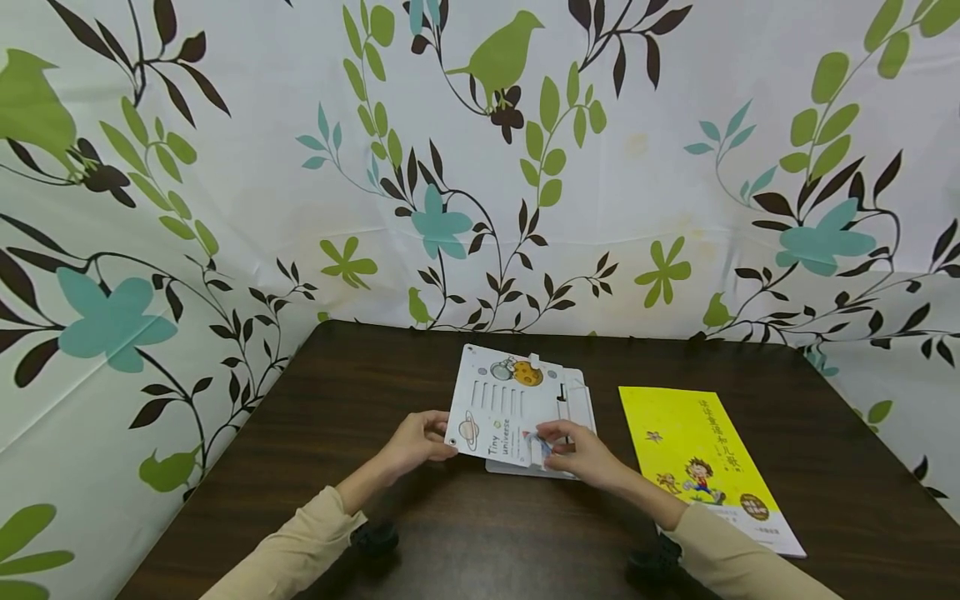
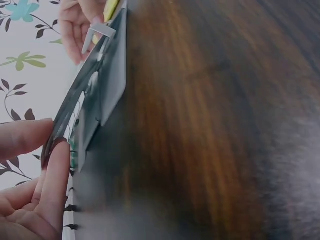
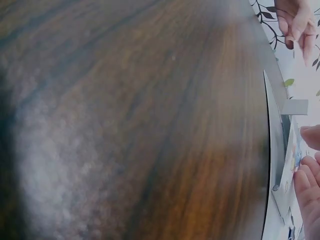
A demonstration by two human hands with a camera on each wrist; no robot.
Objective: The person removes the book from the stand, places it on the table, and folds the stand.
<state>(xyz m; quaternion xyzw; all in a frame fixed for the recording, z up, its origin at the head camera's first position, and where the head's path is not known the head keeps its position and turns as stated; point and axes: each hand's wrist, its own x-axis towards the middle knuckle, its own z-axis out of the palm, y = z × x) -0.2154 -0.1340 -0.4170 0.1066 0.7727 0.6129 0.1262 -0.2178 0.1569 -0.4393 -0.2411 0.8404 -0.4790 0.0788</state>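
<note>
A white book stand (image 1: 487, 400), printed with planets and the words "Tiny universe", is held tilted over the dark table. My left hand (image 1: 417, 439) pinches its left edge between thumb and fingers, as the left wrist view also shows. At the front right part, my right hand (image 1: 581, 450) holds the stand with curled fingers, beside a small blue print. A light bracket (image 2: 102, 31) sticks out from the stand's edge near the right hand. Beneath the printed panel, a second flat plate (image 3: 275, 145) shows in the right wrist view.
To the right, a yellow booklet (image 1: 675, 425) with a cartoon child on its cover lies on the dark wooden table (image 1: 360, 367). Behind the table hangs a white cloth (image 1: 285, 167) patterned with leaves, birds and flowers.
</note>
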